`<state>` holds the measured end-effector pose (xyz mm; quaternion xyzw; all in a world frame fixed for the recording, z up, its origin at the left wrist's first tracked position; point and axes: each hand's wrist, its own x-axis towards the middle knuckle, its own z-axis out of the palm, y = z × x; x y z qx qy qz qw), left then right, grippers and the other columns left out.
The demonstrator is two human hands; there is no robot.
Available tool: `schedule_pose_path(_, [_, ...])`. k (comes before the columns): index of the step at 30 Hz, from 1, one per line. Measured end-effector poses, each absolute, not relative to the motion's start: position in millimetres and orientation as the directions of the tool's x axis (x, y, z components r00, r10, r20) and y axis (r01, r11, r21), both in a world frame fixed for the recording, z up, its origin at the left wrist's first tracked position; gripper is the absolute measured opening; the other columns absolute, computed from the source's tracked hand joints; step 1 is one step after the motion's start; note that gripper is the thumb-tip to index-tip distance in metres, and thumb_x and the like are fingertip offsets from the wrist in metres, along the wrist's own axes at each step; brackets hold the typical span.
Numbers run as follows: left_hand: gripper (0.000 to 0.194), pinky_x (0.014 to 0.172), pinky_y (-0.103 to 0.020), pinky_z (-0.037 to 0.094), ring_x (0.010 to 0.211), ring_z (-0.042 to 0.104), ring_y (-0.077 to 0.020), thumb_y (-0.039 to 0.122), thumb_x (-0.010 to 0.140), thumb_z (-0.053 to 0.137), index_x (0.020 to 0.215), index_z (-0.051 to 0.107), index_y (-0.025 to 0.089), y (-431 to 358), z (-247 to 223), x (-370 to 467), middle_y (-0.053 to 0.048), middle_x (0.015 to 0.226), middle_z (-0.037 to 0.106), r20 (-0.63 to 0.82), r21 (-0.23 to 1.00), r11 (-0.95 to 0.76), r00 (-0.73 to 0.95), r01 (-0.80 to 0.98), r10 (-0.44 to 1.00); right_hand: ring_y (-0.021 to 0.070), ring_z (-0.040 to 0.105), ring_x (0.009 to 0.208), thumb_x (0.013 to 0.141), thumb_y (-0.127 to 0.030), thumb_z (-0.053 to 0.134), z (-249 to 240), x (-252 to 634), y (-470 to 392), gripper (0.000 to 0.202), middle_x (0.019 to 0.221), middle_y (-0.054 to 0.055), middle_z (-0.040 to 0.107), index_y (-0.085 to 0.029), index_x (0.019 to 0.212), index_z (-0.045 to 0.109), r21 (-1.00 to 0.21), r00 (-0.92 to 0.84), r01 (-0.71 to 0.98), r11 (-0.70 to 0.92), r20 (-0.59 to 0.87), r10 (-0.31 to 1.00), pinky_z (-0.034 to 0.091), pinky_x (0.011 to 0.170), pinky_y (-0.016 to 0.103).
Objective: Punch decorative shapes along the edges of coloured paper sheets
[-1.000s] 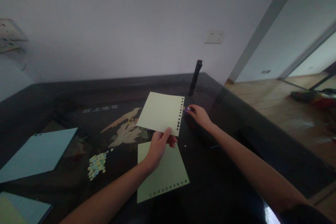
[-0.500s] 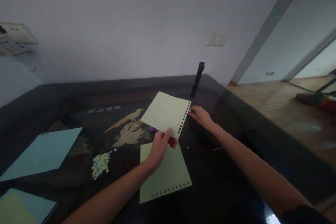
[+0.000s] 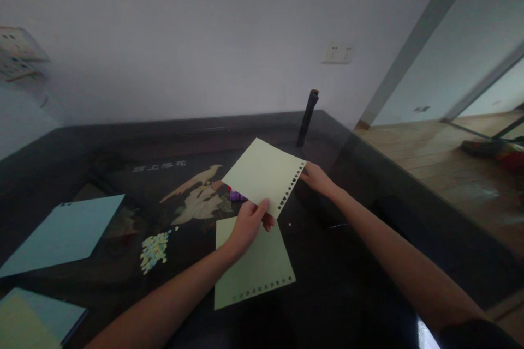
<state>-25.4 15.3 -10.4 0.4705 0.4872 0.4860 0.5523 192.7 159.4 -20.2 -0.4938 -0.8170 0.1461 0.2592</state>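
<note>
My left hand (image 3: 249,224) pinches the lower edge of a pale yellow sheet of paper (image 3: 262,172), thumb on top, holding it tilted above the table. Star- and heart-shaped holes run along its right edge. My right hand (image 3: 319,179) is closed at the sheet's right corner; its fingertips go behind the paper, hiding what they grip. Under the left hand lies a second yellow sheet (image 3: 256,267) with a punched row along its near edge. A small purple object (image 3: 236,195) shows partly from behind the raised sheet, with a bit of red beside it.
A pile of small paper cut-outs (image 3: 154,251) lies left of the second sheet. Farther left are a blue sheet (image 3: 65,234) and stacked blue and yellow paper (image 3: 45,316). A black upright cylinder (image 3: 307,118) stands at the back of the dark glossy table (image 3: 172,139).
Both hands and the raised sheet have shifted slightly right. The purple object with a white circle, seen earlier at my right fingertips, is now hidden behind the sheet's corner.
</note>
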Motion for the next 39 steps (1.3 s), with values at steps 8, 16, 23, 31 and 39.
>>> schedule_pose_path(8, [0.041, 0.043, -0.022, 0.039, 0.038, 0.05, -0.0095, 0.046, 0.083, 0.051, 0.058, 0.054, 0.014, 16, -7, -29, -0.002, 0.046, 0.057, -0.074, 0.997, 0.072, 0.176, 0.019, 0.982, 0.0235, 0.065, 0.09, 0.091, -0.038, 0.043, 19, 209, 139, 0.035, 0.101, 0.013, 0.07, -0.015, 0.106, 0.066, -0.728, -0.253, 0.59, 0.35, 0.245, 0.936, 0.051, 0.078, 0.038])
schedule_pose_path(16, [0.037, 0.039, -0.021, 0.038, 0.037, 0.049, -0.0095, 0.046, 0.082, 0.054, 0.061, 0.054, 0.016, 15, -16, -29, -0.001, 0.046, 0.057, -0.129, 0.991, 0.113, 0.328, 0.067, 0.936, 0.0184, 0.06, 0.07, 0.082, -0.049, 0.055, 35, 196, 99, 0.035, 0.075, 0.005, 0.068, -0.016, 0.081, 0.068, -0.883, -0.243, 0.434, 0.182, 0.08, 0.967, 0.045, 0.062, 0.03])
schedule_pose_path(23, [0.026, 0.043, -0.021, 0.042, 0.041, 0.054, -0.011, 0.04, 0.079, 0.06, 0.074, 0.056, 0.015, 15, -2, -34, 0.0, 0.051, 0.06, -0.102, 0.992, 0.075, 0.299, 0.102, 0.949, 0.0133, 0.056, 0.056, 0.072, -0.045, 0.064, 32, 198, 79, 0.029, 0.065, 0.001, 0.066, -0.017, 0.075, 0.061, -0.959, -0.216, 0.281, 0.032, -0.031, 0.976, 0.042, 0.055, 0.026])
schedule_pose_path(31, [0.028, 0.043, -0.022, 0.046, 0.042, 0.055, -0.0112, 0.03, 0.076, 0.062, 0.098, 0.052, 0.016, 24, 21, -38, 0.006, 0.056, 0.055, -0.004, 0.998, -0.004, 0.113, 0.068, 0.994, 0.0129, 0.057, 0.055, 0.068, -0.048, 0.071, 28, 226, 32, 0.033, 0.068, 0.002, 0.067, -0.016, 0.078, 0.063, -0.968, -0.16, 0.193, -0.163, -0.195, 0.968, 0.042, 0.052, 0.025])
schedule_pose_path(39, [0.015, 0.053, -0.023, 0.044, 0.052, 0.058, -0.0125, 0.028, 0.085, 0.05, 0.076, 0.057, 0.017, 39, 29, -17, 0.001, 0.058, 0.057, 0.091, 0.948, -0.167, 0.271, 0.272, 0.958, 0.0177, 0.064, 0.063, 0.07, -0.047, 0.071, 24, 261, -3, 0.036, 0.079, 0.006, 0.072, -0.018, 0.09, 0.065, -0.957, -0.027, 0.148, -0.249, -0.255, 0.966, 0.049, 0.056, 0.028])
